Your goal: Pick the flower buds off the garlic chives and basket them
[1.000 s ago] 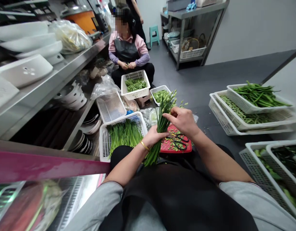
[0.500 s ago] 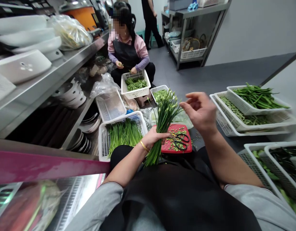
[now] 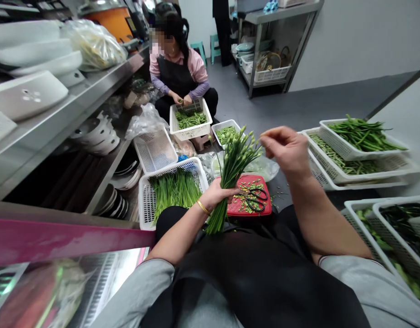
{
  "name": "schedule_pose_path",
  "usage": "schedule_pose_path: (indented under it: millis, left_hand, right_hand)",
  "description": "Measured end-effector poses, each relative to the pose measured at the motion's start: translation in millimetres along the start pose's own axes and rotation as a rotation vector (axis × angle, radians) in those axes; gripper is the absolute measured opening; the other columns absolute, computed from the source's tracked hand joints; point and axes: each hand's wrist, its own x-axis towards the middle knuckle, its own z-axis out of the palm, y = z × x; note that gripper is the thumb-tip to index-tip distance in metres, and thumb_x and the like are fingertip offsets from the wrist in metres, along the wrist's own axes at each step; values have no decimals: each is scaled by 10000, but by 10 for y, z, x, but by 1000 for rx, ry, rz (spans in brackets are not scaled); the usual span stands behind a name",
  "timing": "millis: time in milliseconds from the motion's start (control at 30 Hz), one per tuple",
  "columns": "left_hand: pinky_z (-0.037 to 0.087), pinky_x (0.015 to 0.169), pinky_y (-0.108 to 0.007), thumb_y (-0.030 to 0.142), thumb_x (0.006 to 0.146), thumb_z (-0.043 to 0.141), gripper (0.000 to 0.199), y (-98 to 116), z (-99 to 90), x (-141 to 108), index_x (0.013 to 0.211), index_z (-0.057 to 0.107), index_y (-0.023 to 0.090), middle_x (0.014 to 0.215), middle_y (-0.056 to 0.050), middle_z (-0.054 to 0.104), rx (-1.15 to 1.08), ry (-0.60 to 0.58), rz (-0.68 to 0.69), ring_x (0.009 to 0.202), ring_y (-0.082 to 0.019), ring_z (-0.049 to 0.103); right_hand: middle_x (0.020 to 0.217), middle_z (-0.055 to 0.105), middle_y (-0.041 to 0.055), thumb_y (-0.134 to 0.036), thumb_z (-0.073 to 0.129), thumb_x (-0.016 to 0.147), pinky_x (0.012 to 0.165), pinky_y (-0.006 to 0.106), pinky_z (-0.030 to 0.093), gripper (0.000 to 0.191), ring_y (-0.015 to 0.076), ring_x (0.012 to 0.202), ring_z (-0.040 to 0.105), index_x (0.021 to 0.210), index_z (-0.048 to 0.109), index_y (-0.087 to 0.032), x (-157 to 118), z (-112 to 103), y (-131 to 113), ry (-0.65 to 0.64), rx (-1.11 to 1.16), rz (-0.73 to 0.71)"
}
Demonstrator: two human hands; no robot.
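Note:
My left hand (image 3: pixel 219 197) is wrapped round an upright bunch of flowering chives (image 3: pixel 232 164), with the budded tips above the fist and the cut-off stems below it. Just right of those tips is my right hand (image 3: pixel 285 146), its thumb and fingers drawn together in a pinch. Anything between them is too small to make out. Below, on a red stool top (image 3: pixel 247 210) strewn with snipped buds, lie black-handled scissors (image 3: pixel 256 199). A white basket (image 3: pixel 145 200) at the left holds more flowering chives (image 3: pixel 174 189).
Opposite me a co-worker (image 3: pixel 179 68) sits, both hands above a basket of green beans (image 3: pixel 192 120). Stacked baskets of green vegetables (image 3: pixel 360 134) stand at the right. A metal shelf (image 3: pixel 94 86) with white dishes runs along the left; a steel rack (image 3: pixel 261 82) stands behind.
My right hand's fingers have drawn closer together beside the chive tips. My left hand keeps its grip. The co-worker's hands have come together, and the view has shifted slightly.

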Motion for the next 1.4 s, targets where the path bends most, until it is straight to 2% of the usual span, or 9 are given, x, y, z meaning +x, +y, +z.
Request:
schedule_pose_path:
  millis: [133,267,333,600,733,867,1000,1233,1400]
  left_hand:
    - [353,427,-238,497,533,837,477,-11,-85,21,611,524,145,405,56,470,-49,-60,24,365,-76,429]
    - [344,425,-238,504,544,834,492,-13,-68,47,551,489,154,413,44,473,-77,-167,28,369,-77,432]
    - [353,427,-242,503,561,830,486,-16,-4,50,534,497,149,413,29,486,-12,-224,26,377,-87,447]
    - [442,487,-253,460,526,865,470,33,35,-59,689,572,130,543,-11,610,77,-373,-56,470,-135,562]
    - [498,566,-302,534,307,904,693,69,-100,46,791,609,134,685,-82,701,-46,-574,-133,598,-216,651]
    - [482,543,-306,532,128,900,742,76,-113,211,689,603,147,595,-65,655,-112,-542,-73,577,-234,641]
    - [444,477,-291,559,364,870,624,115,-48,139,744,592,150,488,-8,569,-138,-546,-45,434,-165,552]
    - [334,439,-219,451,677,776,444,294,-93,-57,901,534,154,522,73,509,-33,-224,75,416,-62,448]
    - [313,439,-211,357,668,781,393,203,-166,107,898,539,149,557,79,515,17,-196,-41,428,-41,449]
  right_hand:
    - [583,596,-20,-417,703,761,455,241,412,235,78,444,495,771,631,-193,-44,-190,66,145,124,15]
    - [622,646,-7,-462,823,564,582,302,519,410,146,581,618,782,626,-176,-370,61,225,-487,179,322]
    - [662,658,1,-507,810,548,616,316,529,465,170,652,643,810,599,-185,-476,296,248,-629,372,427]
    - [453,317,-133,-493,790,579,426,200,347,498,37,373,296,675,383,-222,-343,648,-19,-494,845,465]
    - [450,234,-139,-503,767,617,393,193,301,546,28,358,197,638,297,-226,-362,653,-163,-550,878,464]
    - [448,283,-128,-510,776,639,384,202,299,496,35,369,235,643,370,-225,-357,686,-307,-644,815,439]
    - [447,341,-121,-508,808,617,393,209,316,471,38,378,275,674,440,-219,-243,736,-328,-677,744,386]
    - [601,393,-70,-642,614,757,641,276,494,447,96,568,491,955,566,-245,-110,701,117,-270,528,280]
    - [816,594,27,-554,441,908,710,292,491,439,161,811,609,1188,555,-236,-19,257,930,-166,-92,226]
